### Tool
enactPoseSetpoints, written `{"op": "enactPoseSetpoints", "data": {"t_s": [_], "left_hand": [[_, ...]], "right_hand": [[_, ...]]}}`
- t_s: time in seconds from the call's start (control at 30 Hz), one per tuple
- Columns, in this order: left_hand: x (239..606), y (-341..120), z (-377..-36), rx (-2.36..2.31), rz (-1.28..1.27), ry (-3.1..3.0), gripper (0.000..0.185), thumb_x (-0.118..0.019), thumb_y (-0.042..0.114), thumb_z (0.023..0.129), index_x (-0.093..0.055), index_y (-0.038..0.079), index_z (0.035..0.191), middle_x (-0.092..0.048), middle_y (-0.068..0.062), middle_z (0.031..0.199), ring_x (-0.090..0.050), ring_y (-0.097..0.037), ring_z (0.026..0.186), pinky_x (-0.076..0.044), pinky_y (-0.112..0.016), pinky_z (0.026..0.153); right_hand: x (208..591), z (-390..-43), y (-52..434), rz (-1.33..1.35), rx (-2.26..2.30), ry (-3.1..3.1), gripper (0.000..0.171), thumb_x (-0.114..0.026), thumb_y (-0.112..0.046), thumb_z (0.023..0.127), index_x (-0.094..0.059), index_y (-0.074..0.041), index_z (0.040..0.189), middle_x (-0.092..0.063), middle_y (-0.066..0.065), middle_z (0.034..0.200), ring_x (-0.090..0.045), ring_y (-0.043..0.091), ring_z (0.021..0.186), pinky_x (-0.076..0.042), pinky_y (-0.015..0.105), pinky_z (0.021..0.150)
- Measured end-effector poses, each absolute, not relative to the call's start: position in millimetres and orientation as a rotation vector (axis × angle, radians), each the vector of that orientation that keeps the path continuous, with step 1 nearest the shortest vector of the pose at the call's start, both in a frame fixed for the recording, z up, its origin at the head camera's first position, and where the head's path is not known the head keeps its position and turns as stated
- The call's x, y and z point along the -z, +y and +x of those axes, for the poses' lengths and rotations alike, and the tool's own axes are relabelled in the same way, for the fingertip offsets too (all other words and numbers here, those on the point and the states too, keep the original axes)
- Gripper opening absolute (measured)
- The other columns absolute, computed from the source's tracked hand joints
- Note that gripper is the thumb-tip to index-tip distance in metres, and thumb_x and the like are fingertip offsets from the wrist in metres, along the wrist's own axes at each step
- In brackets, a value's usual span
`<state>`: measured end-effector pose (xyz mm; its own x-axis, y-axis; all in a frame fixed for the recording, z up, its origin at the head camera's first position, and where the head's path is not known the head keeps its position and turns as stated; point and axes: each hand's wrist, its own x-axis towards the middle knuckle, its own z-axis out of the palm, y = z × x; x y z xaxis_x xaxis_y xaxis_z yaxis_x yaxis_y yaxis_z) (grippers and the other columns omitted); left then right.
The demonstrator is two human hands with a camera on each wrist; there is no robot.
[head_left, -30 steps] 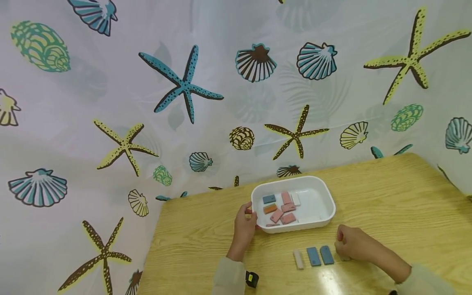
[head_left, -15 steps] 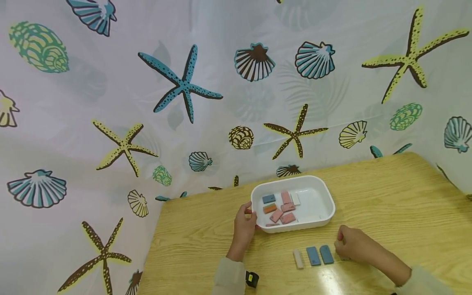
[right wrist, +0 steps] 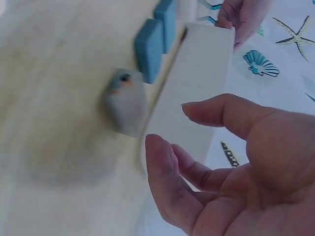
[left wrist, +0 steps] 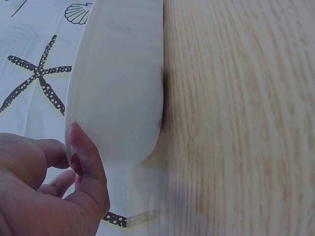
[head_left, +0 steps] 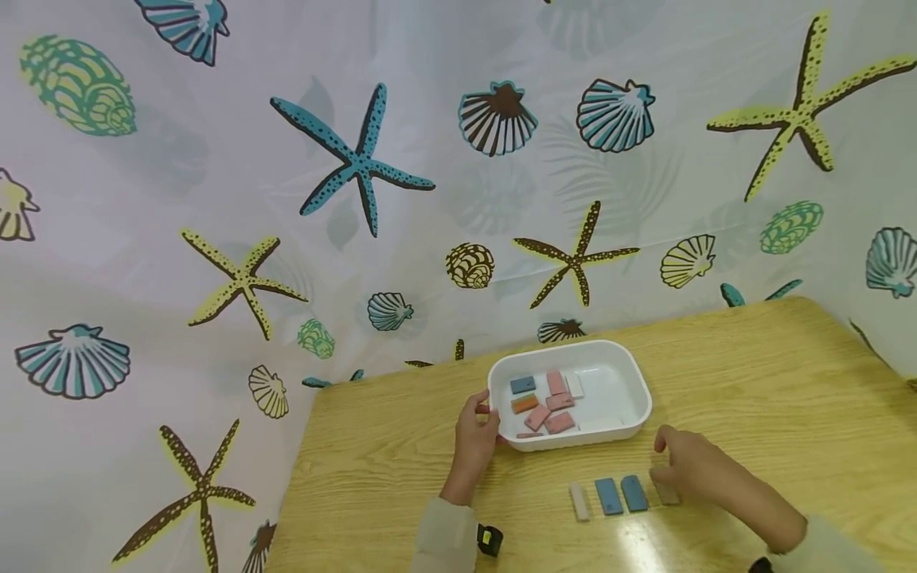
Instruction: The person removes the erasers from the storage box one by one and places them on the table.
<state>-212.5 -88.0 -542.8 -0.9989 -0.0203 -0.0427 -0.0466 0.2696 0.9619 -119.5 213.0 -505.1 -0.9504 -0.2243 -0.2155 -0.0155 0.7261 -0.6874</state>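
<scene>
My left hand grips the left rim of a white plastic tray, thumb on one side of the rim and fingers on the other. Small flat erasers lie inside: several pink ones, a blue one, an orange one and a white one. In front of the tray stretches a row: a narrow beige eraser, two blue erasers and a grey eraser. My right hand hovers by the grey eraser, thumb and fingers spread apart, holding nothing; the grey eraser shows blurred in the right wrist view.
The wooden table extends to both sides of the tray. Behind it hangs a white curtain printed with shells and starfish. A black band with a yellow patch sits by the left sleeve.
My right hand has let go of the grey eraser; its fingers have opened and lifted slightly, uncovering more of it. The left hand and the tray stay put.
</scene>
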Motion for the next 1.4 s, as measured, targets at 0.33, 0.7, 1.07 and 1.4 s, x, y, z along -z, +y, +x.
{"op": "enactPoseSetpoints", "data": {"t_s": [0.33,0.7,1.07,1.4], "left_hand": [[541.4,-88.0,-213.2,-1.881,-0.084,2.477,0.039,-0.052,0.006,0.094,-0.048,0.005,0.133,-0.048,-0.01,0.1,-0.057,-0.026,0.071,-0.056,-0.045,0.063],[543.5,-88.5,-210.9,-1.88,-0.075,2.493,0.038,-0.052,0.004,0.093,-0.048,0.003,0.131,-0.048,-0.01,0.097,-0.055,-0.021,0.066,-0.055,-0.046,0.061],[541.8,-87.1,-210.2,-1.91,-0.03,2.479,0.038,-0.051,0.004,0.094,-0.047,0.001,0.132,-0.048,-0.011,0.098,-0.053,-0.017,0.062,-0.055,-0.048,0.061],[544.2,-88.8,-211.1,-1.902,-0.048,2.5,0.038,-0.051,0.004,0.093,-0.047,0.001,0.132,-0.048,-0.01,0.098,-0.057,-0.027,0.07,-0.056,-0.046,0.061]], "right_hand": [[468.8,-131.6,205.6,-0.382,1.108,2.723,0.016,-0.058,-0.007,0.078,-0.056,0.0,0.092,-0.049,0.002,0.072,-0.044,0.014,0.058,-0.04,0.026,0.051],[454.3,-149.7,185.7,-0.357,1.065,2.849,0.012,-0.063,-0.012,0.082,-0.059,-0.002,0.088,-0.055,0.0,0.073,-0.049,0.012,0.063,-0.044,0.028,0.055],[461.0,-182.8,170.8,-0.302,1.028,2.898,0.014,-0.065,-0.012,0.082,-0.058,0.0,0.085,-0.055,0.002,0.071,-0.05,0.015,0.061,-0.044,0.029,0.054],[472.0,-209.2,160.2,-0.335,0.95,2.892,0.016,-0.066,-0.012,0.08,-0.06,0.003,0.083,-0.057,0.005,0.074,-0.051,0.018,0.065,-0.046,0.033,0.059]]}}
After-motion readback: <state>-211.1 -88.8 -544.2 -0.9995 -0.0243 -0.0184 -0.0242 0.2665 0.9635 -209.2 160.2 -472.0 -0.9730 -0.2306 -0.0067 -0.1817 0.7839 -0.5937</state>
